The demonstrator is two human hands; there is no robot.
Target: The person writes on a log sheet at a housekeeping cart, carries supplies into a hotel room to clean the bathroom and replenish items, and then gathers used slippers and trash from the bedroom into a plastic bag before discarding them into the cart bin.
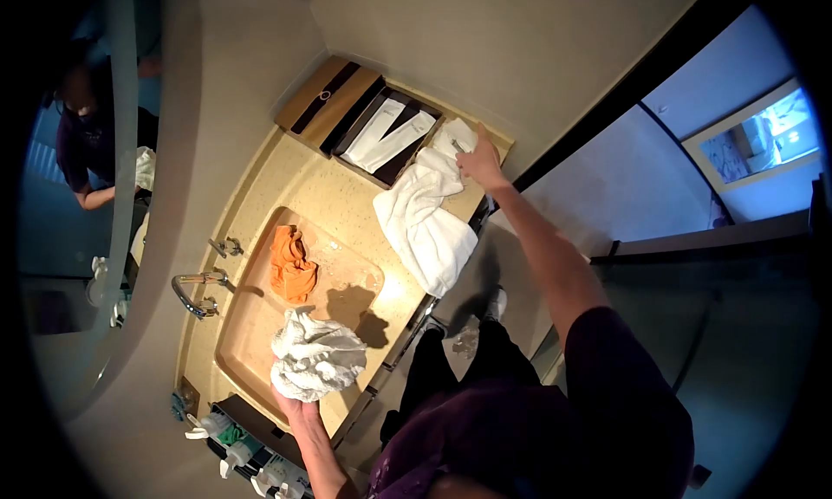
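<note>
So the left hand (297, 405) has a crumpled white cloth (319, 359) bunched up in it, with the hand closed on the cloth's lower edge and most of the bundle puffed out above the palm. That grip is over the near end of the sink (238, 343), and just past the bundle there's an orange cloth (293, 263) lying wrinkled in the basin. The curved metal faucet (201, 278) is off to the left of that grip, on the counter (295, 174) by the mirror (130, 196). Black caddy (290, 445) with white bottles (238, 454) sits below and left of the same hand.

The right hand (481, 163) is way over at the far corner of the counter, at a small white cloth (452, 139). Fingers are right at the edge of it, but honestly can't tell if they're pinched on it or just resting there. Long white towel (425, 222) is loosely heaped just beside that hand, running back toward the counter's front edge. Left of the right hand there's an open dark tray (387, 177) with two white packets (390, 137) in it, and a brown box lid (334, 92) beyond those
</note>
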